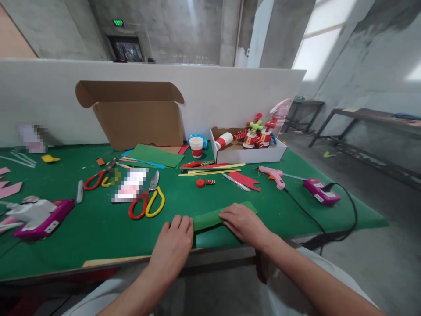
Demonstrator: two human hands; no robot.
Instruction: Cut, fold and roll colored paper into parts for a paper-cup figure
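A long piece of green paper [208, 220], apparently folded or rolled, lies along the front edge of the green table. Its left end is in the closed fingers of my left hand [176, 239]. Toward the other end, my right hand [244, 223] grips it with bent fingers, and a corner of paper sticks out beyond them. Left of my hands lie scissors [149, 199] with one red and one yellow handle. Behind the paper sit a small red roll [200, 183] and a short pleated red-and-yellow strip [210, 182].
Behind are paper strips [212, 171], a cut red sheet [245, 181], green sheets [158, 155], a paper cup [196, 147] and a white box [250, 155] of cup figures. A pink glue gun [272, 175] trails its cord at right, near a purple power strip [320, 192].
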